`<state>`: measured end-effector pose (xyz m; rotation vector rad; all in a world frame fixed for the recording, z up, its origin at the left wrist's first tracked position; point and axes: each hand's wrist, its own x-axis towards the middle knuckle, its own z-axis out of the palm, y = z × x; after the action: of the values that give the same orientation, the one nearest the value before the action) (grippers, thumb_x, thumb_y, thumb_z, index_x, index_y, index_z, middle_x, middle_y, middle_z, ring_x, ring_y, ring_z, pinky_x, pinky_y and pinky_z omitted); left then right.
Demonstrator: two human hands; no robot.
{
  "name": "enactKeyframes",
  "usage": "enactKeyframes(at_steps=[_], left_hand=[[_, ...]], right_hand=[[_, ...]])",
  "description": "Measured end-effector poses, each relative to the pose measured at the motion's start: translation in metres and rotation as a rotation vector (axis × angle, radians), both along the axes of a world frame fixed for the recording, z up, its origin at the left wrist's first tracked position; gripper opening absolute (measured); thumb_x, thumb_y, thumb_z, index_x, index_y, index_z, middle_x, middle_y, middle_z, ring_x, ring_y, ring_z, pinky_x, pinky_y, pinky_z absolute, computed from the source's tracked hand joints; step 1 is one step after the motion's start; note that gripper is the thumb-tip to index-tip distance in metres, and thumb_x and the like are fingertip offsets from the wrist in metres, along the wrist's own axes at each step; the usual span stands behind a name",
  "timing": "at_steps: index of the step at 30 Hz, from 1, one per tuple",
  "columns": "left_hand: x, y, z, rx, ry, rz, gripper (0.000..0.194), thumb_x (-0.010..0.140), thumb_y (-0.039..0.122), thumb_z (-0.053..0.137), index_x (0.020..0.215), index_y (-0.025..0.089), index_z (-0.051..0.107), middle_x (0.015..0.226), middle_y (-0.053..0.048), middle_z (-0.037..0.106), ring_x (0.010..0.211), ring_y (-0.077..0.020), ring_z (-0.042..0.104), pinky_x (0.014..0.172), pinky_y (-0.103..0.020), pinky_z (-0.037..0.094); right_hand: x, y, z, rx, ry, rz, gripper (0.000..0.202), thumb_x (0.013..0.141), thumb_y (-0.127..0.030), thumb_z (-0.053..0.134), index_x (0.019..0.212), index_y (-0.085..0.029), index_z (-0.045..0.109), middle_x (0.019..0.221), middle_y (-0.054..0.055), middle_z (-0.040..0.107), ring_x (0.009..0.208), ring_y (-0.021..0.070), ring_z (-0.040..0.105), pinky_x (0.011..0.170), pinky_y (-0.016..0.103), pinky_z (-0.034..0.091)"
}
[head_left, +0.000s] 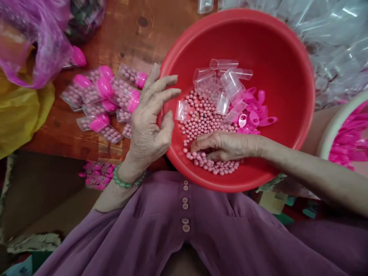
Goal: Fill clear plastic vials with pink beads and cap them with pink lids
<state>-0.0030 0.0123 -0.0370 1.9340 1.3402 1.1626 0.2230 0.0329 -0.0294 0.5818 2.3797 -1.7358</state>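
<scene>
Fingers spread, my left hand (152, 119) hovers at the left rim of the red basin (296, 76) with nothing in it. Inside the basin, my right hand (227, 145) reaches into the small round pink beads (201, 119) with its fingers curled; the fingertips are hidden, so what they hold cannot be made out. Behind the beads lie several clear plastic tubes (231, 84), one short tube (181, 110) apart at the left. Bright pink caps (254, 113) with holed tabs are heaped right of the beads.
Bead-filled tubes with pink caps (103, 87) are piled on the wooden table (135, 23). More lie in a box (97, 174) below. Purple (43, 42) and yellow (25, 115) bags are at left, clear tubes (339, 42) at back right, a white-rimmed tub (327, 138) of pink pieces at right.
</scene>
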Motion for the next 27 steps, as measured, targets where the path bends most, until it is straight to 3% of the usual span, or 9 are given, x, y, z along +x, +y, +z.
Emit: enactKeyframes(at_steps=[3, 6, 10, 13, 16, 22, 27], left_hand=[[-0.001, -0.001, 0.002, -0.043, 0.022, 0.009, 0.025, 0.095, 0.030, 0.051, 0.120, 0.028, 0.058, 0.140, -0.001, 0.056, 0.145, -0.0257, 0.035, 0.125, -0.054, 0.023], [-0.002, -0.002, 0.007, 0.016, 0.072, -0.021, 0.027, 0.095, 0.028, 0.052, 0.121, 0.029, 0.058, 0.139, -0.003, 0.057, 0.144, -0.0264, 0.036, 0.124, -0.055, 0.025], [0.000, -0.008, 0.024, 0.089, 0.132, -0.056, 0.030, 0.094, 0.021, 0.052, 0.123, 0.021, 0.057, 0.136, -0.008, 0.059, 0.140, -0.0264, 0.043, 0.118, -0.053, 0.035], [0.006, -0.014, 0.036, 0.029, 0.144, -0.201, 0.041, 0.094, 0.025, 0.054, 0.134, 0.015, 0.050, 0.140, -0.015, 0.057, 0.137, -0.0256, 0.047, 0.114, -0.048, 0.041], [0.016, -0.015, 0.040, -0.085, 0.131, -0.307, 0.056, 0.092, 0.032, 0.058, 0.143, 0.012, 0.043, 0.145, -0.018, 0.051, 0.136, -0.0265, 0.049, 0.112, -0.046, 0.043], [0.036, -0.004, 0.040, -0.371, -0.238, -0.462, 0.048, 0.091, 0.031, 0.059, 0.138, 0.021, 0.054, 0.132, -0.011, 0.064, 0.121, -0.0251, 0.062, 0.107, -0.046, 0.048], [0.041, -0.007, 0.041, -0.548, -0.463, -0.407, 0.045, 0.086, 0.034, 0.067, 0.128, 0.019, 0.063, 0.118, -0.009, 0.072, 0.113, -0.0251, 0.066, 0.104, -0.045, 0.051]], right_hand=[[-0.004, 0.006, 0.006, -0.168, 0.027, -0.110, 0.035, 0.082, -0.009, 0.065, 0.114, -0.023, 0.069, 0.110, 0.000, 0.073, 0.102, 0.0149, 0.067, 0.095, 0.033, 0.052], [-0.004, 0.013, 0.015, -0.239, 0.067, -0.207, 0.034, 0.081, -0.014, 0.069, 0.113, -0.024, 0.071, 0.109, 0.000, 0.074, 0.102, 0.0154, 0.068, 0.097, 0.034, 0.051], [0.005, 0.019, 0.029, -0.164, 0.108, -0.315, 0.037, 0.077, -0.021, 0.075, 0.114, -0.025, 0.072, 0.112, 0.001, 0.074, 0.106, 0.0173, 0.068, 0.101, 0.037, 0.049], [0.014, 0.021, 0.040, -0.054, 0.149, -0.365, 0.039, 0.077, -0.024, 0.076, 0.116, -0.025, 0.071, 0.117, 0.002, 0.073, 0.111, 0.0184, 0.066, 0.103, 0.038, 0.047], [0.019, 0.020, 0.049, 0.036, 0.234, -0.413, 0.045, 0.078, -0.026, 0.076, 0.122, -0.024, 0.068, 0.118, 0.003, 0.072, 0.113, 0.0179, 0.065, 0.103, 0.036, 0.047], [0.021, 0.012, 0.055, 0.101, 0.303, -0.427, 0.030, 0.088, -0.030, 0.066, 0.115, -0.020, 0.071, 0.113, 0.006, 0.073, 0.104, 0.0167, 0.067, 0.093, 0.031, 0.051], [0.021, 0.004, 0.057, 0.245, 0.293, -0.589, 0.017, 0.085, -0.033, 0.069, 0.088, -0.017, 0.070, 0.080, 0.002, 0.072, 0.074, 0.0135, 0.066, 0.069, 0.024, 0.052]])
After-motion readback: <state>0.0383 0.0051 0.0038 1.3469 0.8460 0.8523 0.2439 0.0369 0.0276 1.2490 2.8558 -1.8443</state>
